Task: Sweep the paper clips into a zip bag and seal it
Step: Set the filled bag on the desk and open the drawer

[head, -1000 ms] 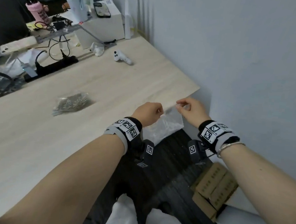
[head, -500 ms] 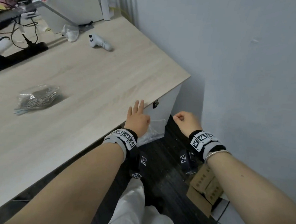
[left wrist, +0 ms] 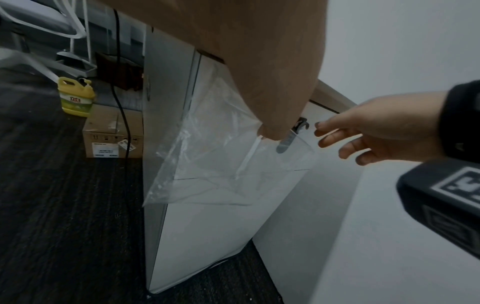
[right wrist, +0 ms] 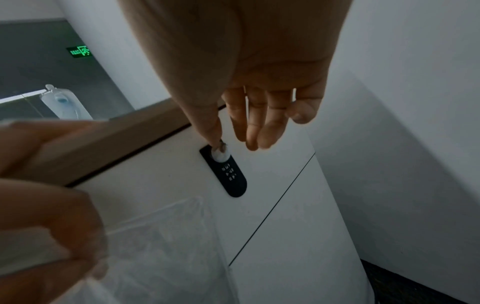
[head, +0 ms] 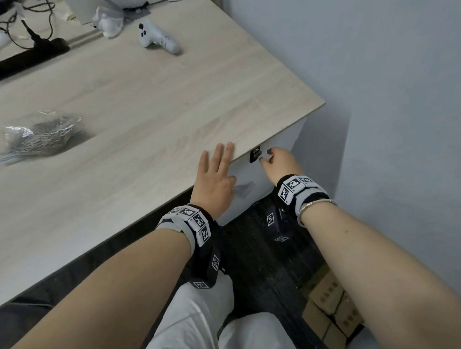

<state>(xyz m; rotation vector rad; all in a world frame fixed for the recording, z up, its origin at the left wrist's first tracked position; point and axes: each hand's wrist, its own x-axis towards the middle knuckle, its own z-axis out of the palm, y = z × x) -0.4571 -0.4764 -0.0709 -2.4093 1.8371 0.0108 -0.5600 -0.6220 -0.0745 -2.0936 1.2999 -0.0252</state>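
A heap of silver paper clips (head: 43, 133) lies on crumpled clear plastic at the left of the wooden table (head: 147, 101). An empty clear zip bag (head: 243, 191) (left wrist: 221, 164) (right wrist: 161, 236) hangs below the table's near right edge, in front of a white cabinet. My left hand (head: 216, 173) (right wrist: 39, 205) lies with straight fingers on the tabletop, and its thumb pinches the bag's top under the edge. My right hand (head: 276, 163) (left wrist: 363, 133) (right wrist: 259, 123) is relaxed and holds nothing. Its thumb touches the cabinet's black lock (right wrist: 228, 174).
A white controller (head: 158, 39), a crumpled white wad (head: 107, 22) and a black power strip (head: 28, 56) sit at the table's far side. The wall stands close on the right. Cardboard boxes (head: 331, 310) lie on the dark floor; a yellow bottle (left wrist: 76, 96) stands under the table.
Both hands pinched the bag over the table corner a second ago. The bag has dropped below the edge, the left fingers have spread on the tabletop, and the right hand has let go and reached the lock.
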